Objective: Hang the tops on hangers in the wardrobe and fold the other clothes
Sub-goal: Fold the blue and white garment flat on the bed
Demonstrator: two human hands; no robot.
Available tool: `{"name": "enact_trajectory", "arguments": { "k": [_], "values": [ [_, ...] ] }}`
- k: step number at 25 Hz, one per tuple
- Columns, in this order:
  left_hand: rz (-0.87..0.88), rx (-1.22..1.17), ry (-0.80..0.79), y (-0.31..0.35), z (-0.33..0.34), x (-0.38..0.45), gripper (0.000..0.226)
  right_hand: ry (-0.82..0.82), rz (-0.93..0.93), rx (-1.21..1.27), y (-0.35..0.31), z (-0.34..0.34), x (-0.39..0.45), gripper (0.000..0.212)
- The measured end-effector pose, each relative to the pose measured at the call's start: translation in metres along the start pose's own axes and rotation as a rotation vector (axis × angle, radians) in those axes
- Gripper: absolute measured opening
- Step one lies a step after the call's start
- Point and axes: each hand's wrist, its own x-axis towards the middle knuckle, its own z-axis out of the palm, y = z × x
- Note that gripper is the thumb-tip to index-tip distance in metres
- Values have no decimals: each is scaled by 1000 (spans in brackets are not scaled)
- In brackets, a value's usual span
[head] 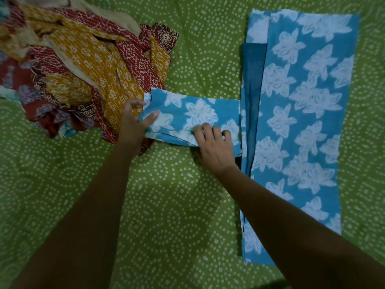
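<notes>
**Sleeve of the blue top being smoothed on the bed**

The green dotted bedspread [177, 215] fills the view and carries everything. Taking the blue floral top [302, 122] as the landmark: it lies flat on the bedspread, body folded lengthwise into a long panel, with a strip of plain darker blue showing along its near-left edge. Well to the left of the top sits a loose heap of mustard and maroon printed clothes [87, 76], unsorted, with a pale cloth among them.

From the top's left edge one sleeve [193, 115] sticks out sideways toward the heap, its cuff just touching the heap's nearest folds. The left hand [133, 124] holds the cuff end, thumb on the upper face of the cloth and fingers curled at the edge, so its grip is closed on the sleeve. The right hand [214, 147] rests on the sleeve close to the top's body, fingers bent and pressing on the fabric; whether it pinches the cloth or only pins it down I cannot tell.

The step in hand looks like squaring the sleeve. The next move probably calls for carrying the cuff over onto the body, or lifting the garment for a hanger, keeping the lengthwise fold from slipping.
</notes>
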Motion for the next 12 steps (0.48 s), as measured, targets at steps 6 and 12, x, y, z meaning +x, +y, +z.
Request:
{"name": "enact_trajectory", "arguments": {
  "k": [6, 12],
  "values": [
    [78, 224, -159, 9, -12, 1, 39, 58, 273, -30, 20, -15, -7, 49],
    [-13, 63, -150, 5, -13, 1, 52, 116, 341, -17, 31, -4, -26, 46]
  ]
}}
